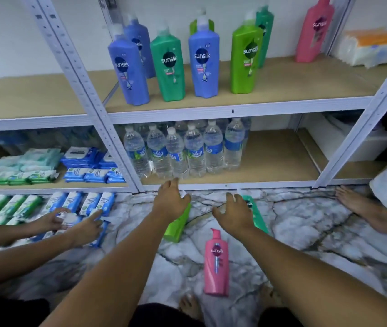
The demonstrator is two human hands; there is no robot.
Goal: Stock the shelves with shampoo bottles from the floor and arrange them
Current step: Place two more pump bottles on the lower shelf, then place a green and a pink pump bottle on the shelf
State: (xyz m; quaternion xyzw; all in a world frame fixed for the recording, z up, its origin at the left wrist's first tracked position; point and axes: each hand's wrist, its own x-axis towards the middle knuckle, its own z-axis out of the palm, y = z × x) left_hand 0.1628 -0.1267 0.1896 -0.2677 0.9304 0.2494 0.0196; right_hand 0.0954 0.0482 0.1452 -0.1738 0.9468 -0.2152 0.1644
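Below, on the veined grey marble floor (305, 223), three plastic shampoo bottles lie flat. Left hand (170, 201): fingers spread and nearly straight, holding nothing, poised over the upper end of the lime-green shampoo bottle (178, 226), whose body shows beneath the wrist. Right hand (231, 214): fingers loosely bent and apart, holding nothing; the teal-green shampoo bottle (256, 214) lies just beyond and beside its fingertips, whether touching cannot be told. The pink pump-top shampoo bottle (216, 265) lies between the forearms, apart from both hands. Upright on the wooden shelf board (294, 88) stand blue, teal, lime and pink bottles. Clear water bottles (183, 149) fill the shelf below. At left, another person's hands (74, 223) rest on blue wipe packets (98, 204).
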